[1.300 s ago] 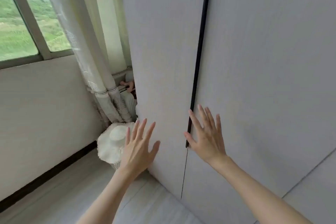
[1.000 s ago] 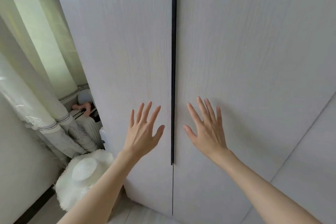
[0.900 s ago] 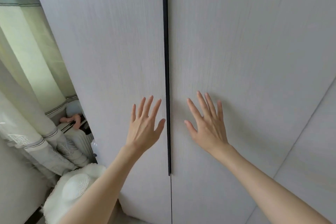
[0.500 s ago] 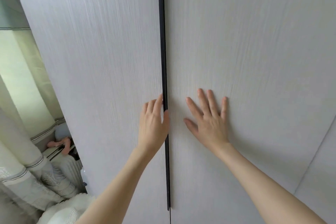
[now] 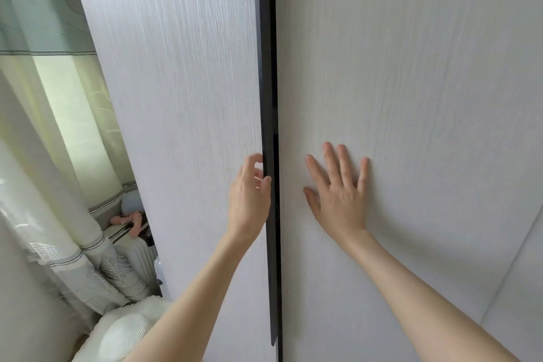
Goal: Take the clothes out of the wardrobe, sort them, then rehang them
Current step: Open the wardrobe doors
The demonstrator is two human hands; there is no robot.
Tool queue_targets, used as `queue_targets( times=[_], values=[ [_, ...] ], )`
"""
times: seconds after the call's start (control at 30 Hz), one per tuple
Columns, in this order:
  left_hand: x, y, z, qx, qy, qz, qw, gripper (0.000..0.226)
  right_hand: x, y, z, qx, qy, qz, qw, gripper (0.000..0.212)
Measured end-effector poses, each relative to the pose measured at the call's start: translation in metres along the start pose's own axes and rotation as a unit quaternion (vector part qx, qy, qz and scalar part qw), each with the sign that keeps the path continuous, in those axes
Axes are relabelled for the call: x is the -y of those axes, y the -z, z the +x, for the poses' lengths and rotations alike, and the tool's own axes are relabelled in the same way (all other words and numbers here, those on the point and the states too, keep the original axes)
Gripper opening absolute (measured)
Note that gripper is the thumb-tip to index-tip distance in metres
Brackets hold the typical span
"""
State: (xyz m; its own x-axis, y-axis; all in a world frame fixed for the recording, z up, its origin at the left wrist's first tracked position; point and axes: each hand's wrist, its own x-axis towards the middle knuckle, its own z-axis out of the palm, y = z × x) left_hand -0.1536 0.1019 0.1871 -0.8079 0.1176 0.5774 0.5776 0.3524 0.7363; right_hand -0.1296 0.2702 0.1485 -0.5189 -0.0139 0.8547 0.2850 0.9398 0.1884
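Left hand grip curled round left wardrobe door dark edge, right hand flat, fingers spread, on right door

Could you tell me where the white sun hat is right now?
The white sun hat sits at the head view's bottom left, below the curtain and left of the left wardrobe door.

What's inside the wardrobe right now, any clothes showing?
Nothing inside shows. The left door is only cracked open, left hand curled on its dark edge strip; the gap is black. The right hand lies flat on the closed right door.
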Motion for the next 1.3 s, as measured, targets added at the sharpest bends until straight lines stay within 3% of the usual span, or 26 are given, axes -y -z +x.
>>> queue_targets(
  times=[0.07, 0.13, 0.17, 0.27, 0.3, 0.33, 0.63, 0.87, 1.03, 1.13, 1.3],
  values=[
    [-0.002, 0.013, -0.011, -0.006, 0.002, 0.003, 1.0, 0.031, 0.011, 0.011, -0.003, 0.016, -0.011, 0.065, 0.998, 0.053],
    [-0.003, 0.025, -0.022, -0.014, 0.002, 0.008, 1.0, 0.031, 0.028, 0.024, -0.01, 0.039, -0.008, 0.199, 0.979, 0.048],
    [-0.003, 0.033, -0.028, -0.016, 0.003, 0.01, 1.0, 0.031, 0.039, 0.032, -0.015, 0.07, -0.022, 0.308, 0.948, 0.045],
    [-0.002, 0.059, -0.042, -0.017, 0.001, 0.005, 1.0, 0.03, 0.074, 0.062, -0.025, 0.21, -0.133, 0.592, 0.766, 0.048],
    [-0.002, 0.067, -0.047, -0.017, 0.0, 0.003, 1.0, 0.031, 0.083, 0.07, -0.025, 0.226, -0.153, 0.622, 0.734, 0.049],
    [-0.002, 0.076, -0.052, -0.017, 0.001, 0.001, 1.0, 0.032, 0.091, 0.078, -0.025, 0.233, -0.154, 0.631, 0.724, 0.049],
    [0.009, 0.158, -0.092, -0.015, 0.001, -0.001, 1.0, 0.036, 0.158, 0.132, -0.043, 0.225, -0.074, 0.684, 0.69, 0.052],
    [0.029, 0.232, -0.114, -0.024, 0.002, -0.017, 1.0, 0.038, 0.216, 0.155, -0.052, 0.207, -0.006, 0.696, 0.688, 0.059],
    [0.044, 0.287, -0.13, -0.043, 0.012, -0.074, 0.996, 0.033, 0.261, 0.163, -0.045, 0.212, 0.101, 0.633, 0.738, 0.061],
    [0.057, 0.318, -0.138, -0.049, 0.034, -0.094, 0.994, 0.049, 0.292, 0.171, -0.037, 0.249, 0.154, 0.608, 0.738, 0.067],
    [0.075, 0.368, -0.136, -0.042, 0.085, -0.115, 0.989, 0.043, 0.355, 0.171, -0.023, 0.252, 0.211, 0.562, 0.759, 0.068]
  ],
)
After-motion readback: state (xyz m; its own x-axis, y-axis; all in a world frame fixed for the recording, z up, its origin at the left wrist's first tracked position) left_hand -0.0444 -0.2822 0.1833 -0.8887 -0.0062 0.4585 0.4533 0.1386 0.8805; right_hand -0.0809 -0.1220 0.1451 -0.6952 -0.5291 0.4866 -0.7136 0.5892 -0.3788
